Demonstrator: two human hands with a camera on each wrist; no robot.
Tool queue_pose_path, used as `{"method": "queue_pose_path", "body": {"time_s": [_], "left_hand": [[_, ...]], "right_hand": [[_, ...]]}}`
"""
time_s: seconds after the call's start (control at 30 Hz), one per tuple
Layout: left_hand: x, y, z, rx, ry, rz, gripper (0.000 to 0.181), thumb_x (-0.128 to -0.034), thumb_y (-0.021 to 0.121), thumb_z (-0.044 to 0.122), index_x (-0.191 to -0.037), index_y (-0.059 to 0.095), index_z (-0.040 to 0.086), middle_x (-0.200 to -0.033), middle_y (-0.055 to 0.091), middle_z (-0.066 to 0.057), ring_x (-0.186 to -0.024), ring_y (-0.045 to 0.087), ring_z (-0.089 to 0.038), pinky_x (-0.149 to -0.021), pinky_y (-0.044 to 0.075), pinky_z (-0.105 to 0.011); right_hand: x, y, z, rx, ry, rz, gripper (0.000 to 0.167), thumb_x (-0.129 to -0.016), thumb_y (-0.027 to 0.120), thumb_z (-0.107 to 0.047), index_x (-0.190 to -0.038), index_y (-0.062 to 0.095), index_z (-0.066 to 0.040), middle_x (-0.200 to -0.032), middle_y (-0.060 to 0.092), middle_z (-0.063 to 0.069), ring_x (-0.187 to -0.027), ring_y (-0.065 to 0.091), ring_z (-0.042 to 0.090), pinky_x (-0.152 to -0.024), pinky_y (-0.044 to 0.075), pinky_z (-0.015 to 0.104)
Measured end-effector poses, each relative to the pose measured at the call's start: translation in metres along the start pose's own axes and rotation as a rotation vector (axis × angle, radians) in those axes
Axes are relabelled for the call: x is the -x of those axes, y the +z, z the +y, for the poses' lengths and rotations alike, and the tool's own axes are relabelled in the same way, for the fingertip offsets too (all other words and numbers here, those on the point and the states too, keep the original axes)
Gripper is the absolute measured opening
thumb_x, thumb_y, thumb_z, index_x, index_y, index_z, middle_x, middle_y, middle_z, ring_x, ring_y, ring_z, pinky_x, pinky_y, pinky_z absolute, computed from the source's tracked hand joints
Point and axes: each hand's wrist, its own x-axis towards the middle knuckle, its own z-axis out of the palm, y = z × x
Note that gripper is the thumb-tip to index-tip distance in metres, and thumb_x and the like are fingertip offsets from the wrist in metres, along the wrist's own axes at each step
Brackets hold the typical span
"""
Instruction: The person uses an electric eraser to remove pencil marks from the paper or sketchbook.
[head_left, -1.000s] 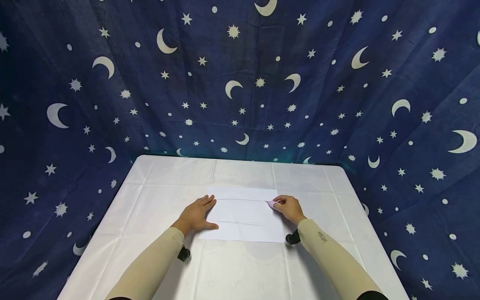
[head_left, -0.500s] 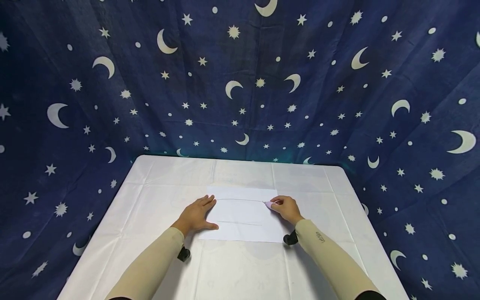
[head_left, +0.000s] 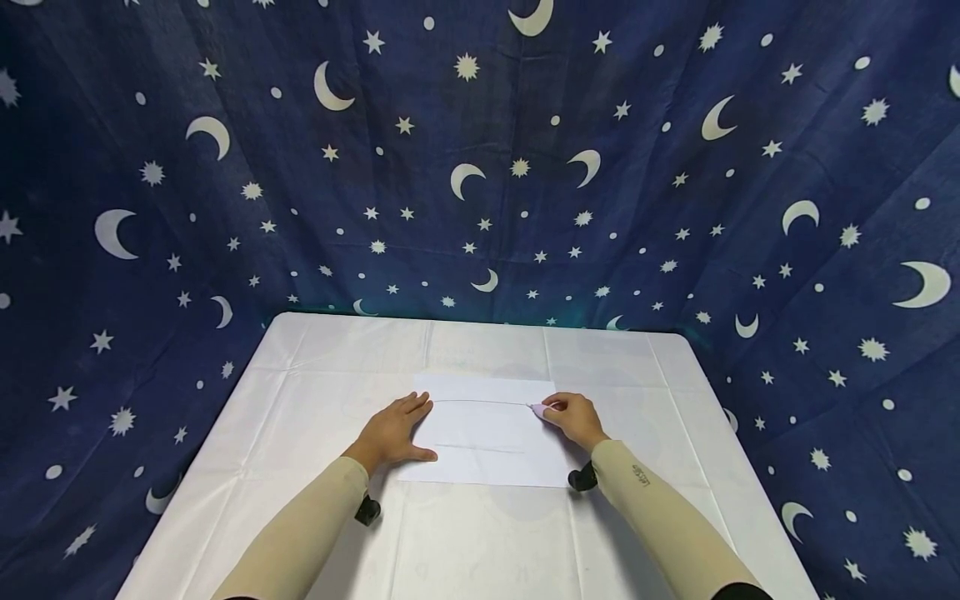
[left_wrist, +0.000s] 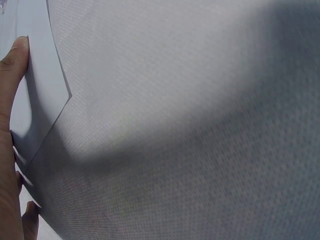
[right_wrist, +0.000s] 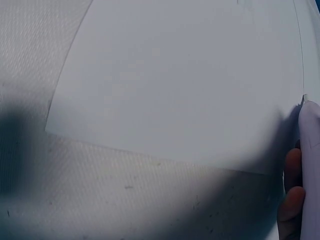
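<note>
One purple tool (head_left: 538, 410) pinched in right grip (head_left: 577, 418), left grip (head_left: 393, 430) splayed wide, grasping nothing; light pressure could let paper (head_left: 483, 427) beneath it skid.

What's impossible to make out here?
Right wrist view: picture edge cuts off the lilac tool.
Head view: the right hand hides the tool's rear.
Head view: the far line on the white paper is too thin to tell drawn from cut.
Left wrist view: picture edge crops the left hand.
</note>
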Motion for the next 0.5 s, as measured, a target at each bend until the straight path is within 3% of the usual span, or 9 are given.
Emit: {"method": "queue_pose_path", "body": {"time_s": [0.5], "left_hand": [[0.0009, -0.0015, 0.0011, -0.014, 0.005, -0.007, 0.110, -0.0670, 0.067, 0.080, -0.152, 0.040, 0.016, -0.160, 0.032, 0.000, -0.147, 0.030, -0.026, -0.116, 0.035, -0.046]], "right_hand": [[-0.0003, 0.0052, -0.0048, -0.025, -0.004, 0.003, 0.019, -0.083, 0.076, -0.020, -0.099, 0.077, -0.011, -0.087, 0.070, 0.004, -0.080, 0.057, 0.019, -0.076, 0.045, 0.032]]}}
